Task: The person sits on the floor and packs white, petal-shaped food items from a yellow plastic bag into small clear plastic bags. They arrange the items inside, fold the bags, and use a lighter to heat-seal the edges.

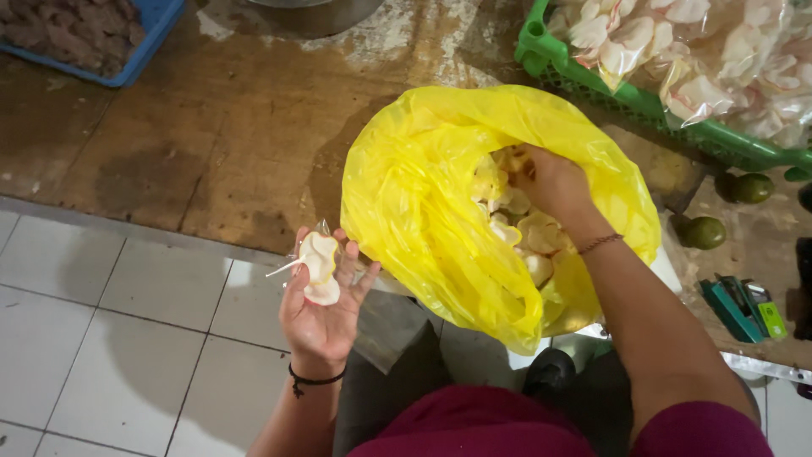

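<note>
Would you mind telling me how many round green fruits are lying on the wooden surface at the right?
2: one green fruit beside the green crate, a second green fruit lower left of it. More may be hidden beyond the frame's edge.

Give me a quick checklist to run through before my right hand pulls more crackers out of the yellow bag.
1. Left hand holds a small clear bag with crackers inside: ok.
2. Small bag's mouth open enough for more: cannot tell.
3. Right hand is inside the yellow bag: ok.
4. Right fingers closed on a cracker: cannot tell, they are hidden.
5. Loose crackers left in the yellow bag: ok.
6. Yellow bag's mouth stays open around the wrist: ok.
</note>
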{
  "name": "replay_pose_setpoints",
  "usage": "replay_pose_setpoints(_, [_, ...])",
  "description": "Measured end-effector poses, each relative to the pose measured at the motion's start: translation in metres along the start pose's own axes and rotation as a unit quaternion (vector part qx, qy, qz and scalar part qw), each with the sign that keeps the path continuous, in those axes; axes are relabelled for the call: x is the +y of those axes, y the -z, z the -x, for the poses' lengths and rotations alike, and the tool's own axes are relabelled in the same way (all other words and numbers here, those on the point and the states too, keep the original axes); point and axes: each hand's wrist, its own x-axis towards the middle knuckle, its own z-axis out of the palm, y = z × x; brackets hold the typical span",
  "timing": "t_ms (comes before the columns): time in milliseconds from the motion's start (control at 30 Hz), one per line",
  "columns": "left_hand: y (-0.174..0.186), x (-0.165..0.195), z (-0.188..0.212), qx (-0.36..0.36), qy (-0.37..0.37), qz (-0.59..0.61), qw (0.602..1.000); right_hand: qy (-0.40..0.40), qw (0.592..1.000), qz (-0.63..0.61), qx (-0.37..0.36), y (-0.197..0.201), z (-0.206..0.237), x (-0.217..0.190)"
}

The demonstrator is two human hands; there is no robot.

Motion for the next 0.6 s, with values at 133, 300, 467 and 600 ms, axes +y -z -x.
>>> replay_pose_setpoints(133, [-0.002,0.004,0.020,0.004,-0.015,-0.016,1.000,-0.069,0.959,-0.259,-0.089,0.021,0.019,0.016])
replay_pose_setpoints(300, [-0.006,-0.003,0.045,0.005,-0.011,-0.012,1.000,0.020,0.985,-0.009,-0.170,0.040,0.063,0.034])
replay_pose_setpoints(467, [-0.019,-0.025,0.078,0.002,-0.008,-0.022,1.000,0.185,0.969,0.062,-0.150,0.053,0.120,0.050])
replay_pose_setpoints(600, [-0.034,-0.049,0.107,0.009,-0.014,-0.043,0.999,0.188,0.976,0.068,-0.082,0.065,0.157,0.060])
